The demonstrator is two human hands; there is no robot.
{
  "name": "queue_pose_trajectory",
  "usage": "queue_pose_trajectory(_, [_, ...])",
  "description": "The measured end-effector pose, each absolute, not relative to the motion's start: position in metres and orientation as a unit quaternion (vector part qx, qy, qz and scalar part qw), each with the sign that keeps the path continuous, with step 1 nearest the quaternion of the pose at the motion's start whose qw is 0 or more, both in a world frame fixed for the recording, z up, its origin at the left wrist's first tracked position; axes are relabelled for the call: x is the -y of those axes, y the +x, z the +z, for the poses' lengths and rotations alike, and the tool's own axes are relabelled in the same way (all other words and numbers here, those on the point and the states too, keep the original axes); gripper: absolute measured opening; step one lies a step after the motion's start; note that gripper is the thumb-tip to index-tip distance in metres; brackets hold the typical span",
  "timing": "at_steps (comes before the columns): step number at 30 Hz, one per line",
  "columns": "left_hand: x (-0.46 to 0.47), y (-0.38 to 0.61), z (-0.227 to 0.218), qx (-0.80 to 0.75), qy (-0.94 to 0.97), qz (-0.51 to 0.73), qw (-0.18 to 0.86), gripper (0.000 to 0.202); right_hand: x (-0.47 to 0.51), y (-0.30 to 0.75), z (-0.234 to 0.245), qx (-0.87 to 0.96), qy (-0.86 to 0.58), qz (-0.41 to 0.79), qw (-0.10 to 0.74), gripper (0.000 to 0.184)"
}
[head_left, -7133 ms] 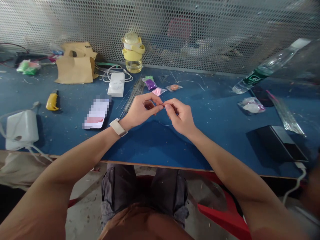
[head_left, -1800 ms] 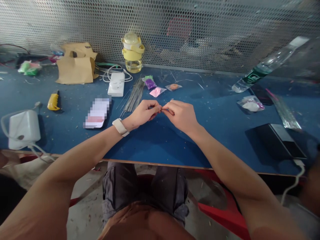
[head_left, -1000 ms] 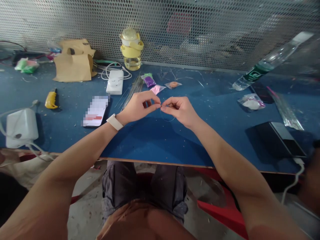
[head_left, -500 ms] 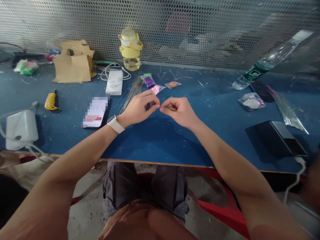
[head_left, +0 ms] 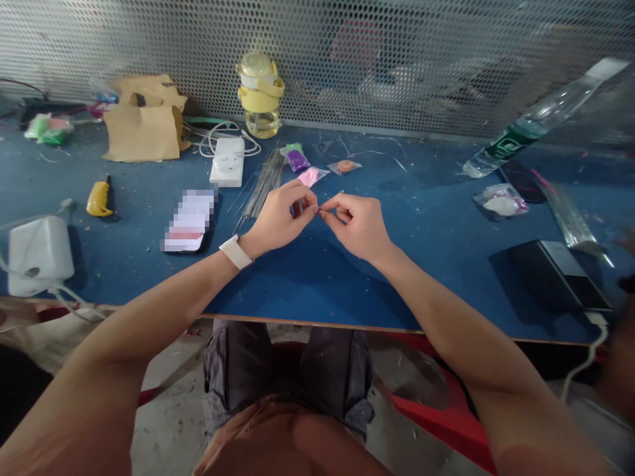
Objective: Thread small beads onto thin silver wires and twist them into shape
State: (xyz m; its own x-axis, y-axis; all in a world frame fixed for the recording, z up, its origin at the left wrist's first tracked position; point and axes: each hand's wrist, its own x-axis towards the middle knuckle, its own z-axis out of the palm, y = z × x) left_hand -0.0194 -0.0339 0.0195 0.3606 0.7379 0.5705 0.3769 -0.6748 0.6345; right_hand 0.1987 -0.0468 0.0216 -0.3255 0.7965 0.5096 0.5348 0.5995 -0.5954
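Grey wires (head_left: 265,184) lie just beside and beyond my left hand (head_left: 284,215). It and my right hand (head_left: 361,223) pinch narrow, tips nearly meeting; anything held is too fine to tell. Risk: an outward slip could scatter the wires.

Pretty sure anyone would call my spot a small craft workshop: scuffed blue workbench (head_left: 317,291) flecked with scraps, perforated metal screen (head_left: 198,39) right behind my yellow drinking bottle (head_left: 260,99), thin metal wires (head_left: 266,182) in front of it, littered grey floor (head_left: 169,396) way below it.
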Motion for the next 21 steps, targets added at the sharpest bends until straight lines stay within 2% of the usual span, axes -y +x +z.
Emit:
queue_pose_trajectory(5, [0.034,-0.016,0.018,-0.359,0.781,0.459,0.225,0.012,0.045,0.197,0.016,0.812,-0.41,0.122,0.397,0.013])
queue_pose_trajectory(9, [0.034,-0.013,0.017,-0.378,0.746,0.47,0.283,0.013,0.046,0.195,0.011,0.825,-0.405,0.079,0.386,0.016])
queue_pose_trajectory(12, [0.034,-0.01,0.016,-0.388,0.703,0.468,0.368,0.014,0.048,0.194,0.01,0.837,-0.406,0.018,0.366,0.024])
queue_pose_trajectory(16, [0.035,-0.006,0.014,-0.418,0.604,0.445,0.513,0.02,0.049,0.193,0.013,0.859,-0.416,-0.052,0.294,0.035])
queue_pose_trajectory(19, [0.035,-0.005,0.015,-0.445,0.538,0.416,0.583,0.028,0.047,0.192,0.014,0.867,-0.413,-0.041,0.275,0.035])
queue_pose_trajectory(21, [0.036,-0.006,0.019,-0.459,0.542,0.405,0.575,0.028,0.044,0.193,0.014,0.85,-0.421,0.021,0.315,0.028])
